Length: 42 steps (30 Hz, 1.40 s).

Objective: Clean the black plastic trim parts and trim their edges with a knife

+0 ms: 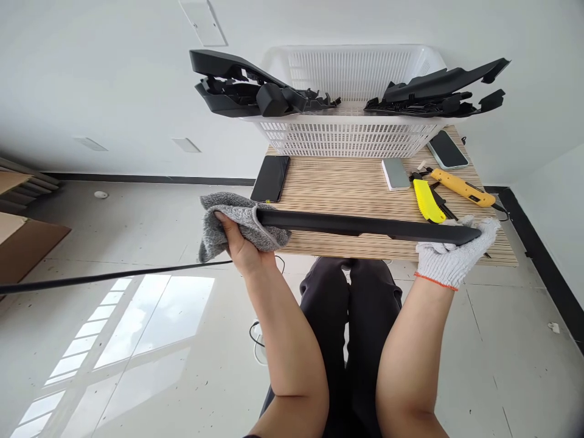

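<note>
Two hands supporting a long black strip, which lies crosswise over the near part of the table. At the strip's left end, the bare left hand is closed on a folded grey cloth; the cloth covers that end, and the thumb presses on the cloth's near face. At the strip's right end, the right hand, in a white knitted glove with an orange cuff, grips the strip directly: the tapered tip rests across the glove, with gloved fingers showing along the strip's far side. The long middle span is uncovered and runs well clear of both grips.

Beyond the strip stands a white basket, with black plastic parts lying across its top at either side. Between strip and basket: a dark phone toward the left end; a small box right of the middle; and, toward the right end, a bright yellow cutter, an orange-yellow power tool and a second phone.
</note>
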Available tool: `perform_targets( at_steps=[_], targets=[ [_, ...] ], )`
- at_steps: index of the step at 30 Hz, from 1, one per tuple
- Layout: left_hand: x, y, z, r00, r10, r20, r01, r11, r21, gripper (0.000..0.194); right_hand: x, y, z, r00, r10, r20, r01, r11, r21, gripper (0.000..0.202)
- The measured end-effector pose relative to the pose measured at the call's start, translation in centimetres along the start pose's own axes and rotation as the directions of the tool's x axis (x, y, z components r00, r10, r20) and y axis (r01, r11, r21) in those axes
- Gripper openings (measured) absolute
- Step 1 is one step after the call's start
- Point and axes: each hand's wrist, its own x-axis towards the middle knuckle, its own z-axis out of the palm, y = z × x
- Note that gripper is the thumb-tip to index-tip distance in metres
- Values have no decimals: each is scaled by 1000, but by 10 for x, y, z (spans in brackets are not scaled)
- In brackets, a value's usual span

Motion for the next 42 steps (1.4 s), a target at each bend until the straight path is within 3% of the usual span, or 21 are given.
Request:
perform_targets(
  at_steps=[4, 12, 16, 21, 34, 39, 42],
  targets=[
    [-1, 1, 1, 995, 54, -87, -48, 997, 66, 35, -4, 0, 2, 1000, -6, -10, 6, 1000, 1, 35],
    [2, -2, -2, 966, 193, -172, -174, 978, 117, 48, 5, -1, -5, 997, -3, 83, 3, 1000, 1, 33],
    [2, -4, -3, 979, 133, -158, -124, 990, 66, 49, 11, -1, -11, 994, -1, 106, 1, 1000, 0, 33],
    [-1, -4, 0, 998, 55, -39, -55, 998, 21, 42, 13, 0, -13, 991, 0, 135, -3, 1000, 18, 31],
    [-3, -4, -3, 996, -34, 82, 31, 999, 43, 36, 11, -2, -12, 993, -8, 115, -2, 996, 93, 35],
    [-1, -7, -3, 998, -2, 58, 0, 999, 32, 37, 9, 0, -10, 995, -5, 104, -4, 996, 85, 33],
    [0, -8, -1, 1000, -14, 11, 14, 999, 40, 35, 5, 1, -5, 1000, -24, 17, 23, 998, 64, 32]
  ],
)
